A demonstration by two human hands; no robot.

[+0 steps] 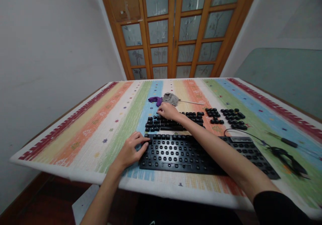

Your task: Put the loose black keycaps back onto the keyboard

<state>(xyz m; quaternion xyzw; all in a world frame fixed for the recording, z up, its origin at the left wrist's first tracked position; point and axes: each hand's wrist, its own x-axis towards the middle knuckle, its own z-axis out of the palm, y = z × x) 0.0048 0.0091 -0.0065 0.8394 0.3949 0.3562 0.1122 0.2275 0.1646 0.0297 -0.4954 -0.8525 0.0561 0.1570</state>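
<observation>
Right hand: fingertips at loose keycaps | left hand: fingertips at keyboard corner | closure: unclear, both | step: seemingly keycap picking | next: likely needs precise pinch

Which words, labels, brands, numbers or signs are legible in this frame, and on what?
None can be read.
Loose keycaps: any markings too small.
Keyboard: pale strip at its upper right, too blurred to show any lettering.
Dark clothing: small pale mark, unreadable.
</observation>
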